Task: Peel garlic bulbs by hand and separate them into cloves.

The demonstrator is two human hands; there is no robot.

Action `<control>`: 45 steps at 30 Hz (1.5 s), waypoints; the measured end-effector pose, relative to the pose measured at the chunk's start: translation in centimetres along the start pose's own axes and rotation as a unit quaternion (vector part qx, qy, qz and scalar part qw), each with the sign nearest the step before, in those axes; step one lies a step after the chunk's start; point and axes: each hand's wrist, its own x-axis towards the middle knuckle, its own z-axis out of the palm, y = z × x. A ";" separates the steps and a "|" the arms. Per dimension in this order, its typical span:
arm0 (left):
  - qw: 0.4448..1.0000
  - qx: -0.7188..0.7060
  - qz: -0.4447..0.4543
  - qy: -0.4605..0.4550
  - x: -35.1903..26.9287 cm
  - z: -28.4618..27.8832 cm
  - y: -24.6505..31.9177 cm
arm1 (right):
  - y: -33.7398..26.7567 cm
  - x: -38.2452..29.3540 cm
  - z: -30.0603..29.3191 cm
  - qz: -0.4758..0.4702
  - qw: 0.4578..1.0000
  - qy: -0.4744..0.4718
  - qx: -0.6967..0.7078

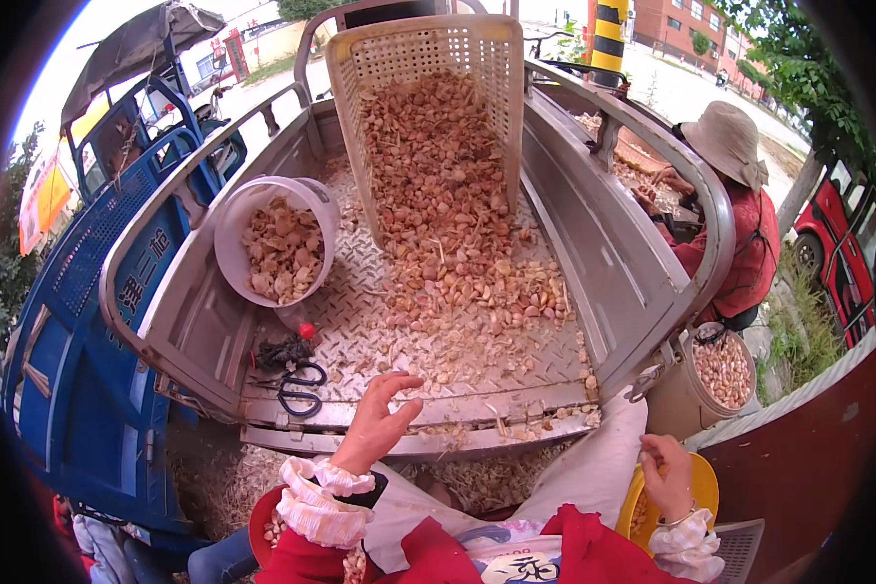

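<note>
My left hand (pixel 382 423) is raised over the front edge of the metal truck bed (pixel 350 321), fingers apart and nothing in it. Over a yellow bucket (pixel 703 482) with garlic cloves inside is my right hand (pixel 666 474), its fingers curled; whether it holds something small cannot be told. Garlic cloves (pixel 474 277) and papery skins spill over the bed from a tipped cream plastic crate (pixel 427 36). Dark-handled scissors (pixel 301 390) lie at the bed's front left corner. A red container (pixel 263 511) with cloves is partly hidden beside my left sleeve.
A white bucket (pixel 223 241) of garlic skins stands at the bed's left wall. Metal rails (pixel 719 212) border the bed. Outside on the right are a bucket of cloves (pixel 721 372) and a seated person in a hat (pixel 730 139). A blue vehicle (pixel 102 409) stands left.
</note>
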 end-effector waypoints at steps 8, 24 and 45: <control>0.998 -0.031 -0.010 0.060 13.6 -4.0 -4.0 | -16.0 33.4 16.0 -0.271 0.961 0.015 0.045; 0.983 0.013 -0.143 0.117 36.2 0.3 -16.5 | -6.0 53.0 30.5 0.025 0.944 -0.208 0.255; 0.980 -0.171 -0.078 -0.062 26.1 5.9 -10.9 | -8.5 42.3 25.2 -0.060 0.890 -0.444 0.086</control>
